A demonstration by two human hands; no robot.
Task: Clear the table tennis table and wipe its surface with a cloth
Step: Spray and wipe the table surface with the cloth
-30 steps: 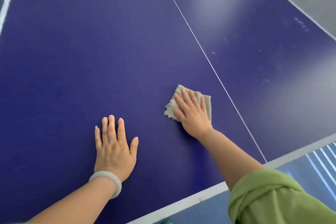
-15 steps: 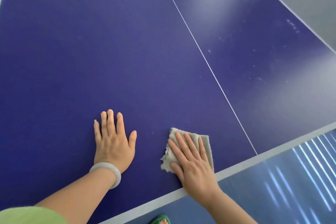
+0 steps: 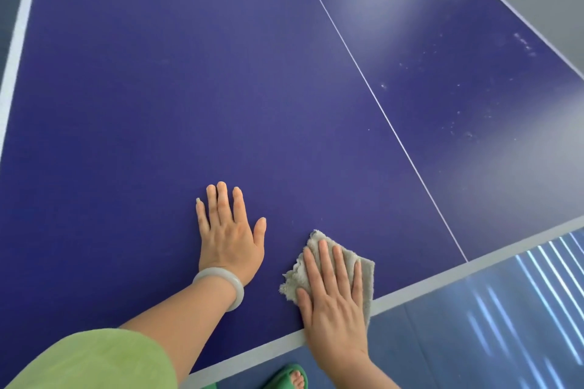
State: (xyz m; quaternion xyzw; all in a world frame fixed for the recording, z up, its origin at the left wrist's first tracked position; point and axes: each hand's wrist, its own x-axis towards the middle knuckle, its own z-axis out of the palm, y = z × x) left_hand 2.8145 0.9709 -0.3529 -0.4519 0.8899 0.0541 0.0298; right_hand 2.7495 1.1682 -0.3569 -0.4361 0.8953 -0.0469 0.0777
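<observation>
A dark blue table tennis table (image 3: 158, 88) fills most of the frame, seen from above by a person leaning over its near edge. A broad white border line (image 3: 19, 41) runs down the far left of the picture.

At lower left, one light green sleeve (image 3: 94, 360) leads to a bare forearm. The left hand (image 3: 229, 237), left of centre in the lower half, lies flat on the blue surface, palm down, with its fingers straight and slightly spread; it holds nothing. One pale, smooth round bangle (image 3: 238, 290) circles that wrist.

Just right of it, at lower centre, one small beige fluffy cloth (image 3: 294, 281) lies on the table beside the white near border line (image 3: 426, 284), its lower right corner reaching over that line. The right hand (image 3: 331, 303) presses flat on top of the cloth with straight fingers close together, not curled around it.

At the bottom edge, one green slipper (image 3: 284, 377) with toes showing stands on the floor.

Further right, one thin white centre line (image 3: 379, 104) crosses the table diagonally. Beyond it, scattered pale specks (image 3: 458, 114) dot the blue surface. A glossy blue floor (image 3: 474, 341) with light streaks fills the lower right corner.
</observation>
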